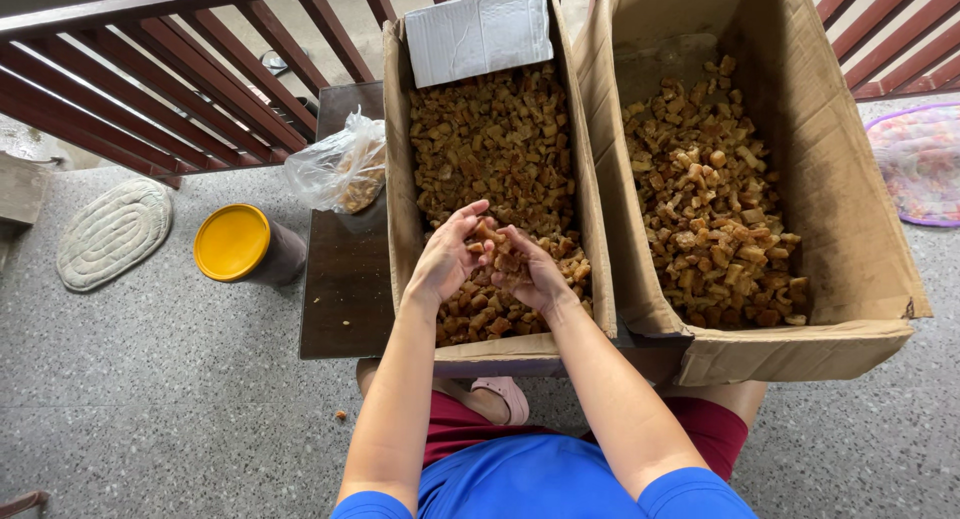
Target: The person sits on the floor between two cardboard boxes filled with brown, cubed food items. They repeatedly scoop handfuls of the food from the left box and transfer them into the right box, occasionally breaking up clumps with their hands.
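The person sits behind a low dark desk (345,279) with both forearms extended over the left carton (400,219), an open cardboard box filled with small brown fried pieces (490,139).

Hand state:
- The left hand (447,254) is cupped, fingers curled inward, closed around a small cluster of the brown pieces.
- The right hand (530,269) is likewise cupped and closed on brown pieces; its fingertips meet those of the left hand.
- Both hands sit above the near half of the left carton, just over the surface of its contents.

Location of the pieces: the handled pieces (492,241) are held between the two hands, directly above the heap in the left carton.

Surroundings:
- A second, larger carton (850,229) stands touching the left carton on its right side. It holds a shallower layer of similar, paler pieces (705,199).
- A flat grey wrapped packet (478,31) lies across the far end of the left carton.
- A clear plastic bag (335,169) containing more brown pieces rests on the desk just beside the left carton.
- A round container with a yellow lid (232,242) stands on the speckled floor, left of the desk.
- An oval mat (112,231) lies further left.
- A dark red railing (180,69) runs behind.
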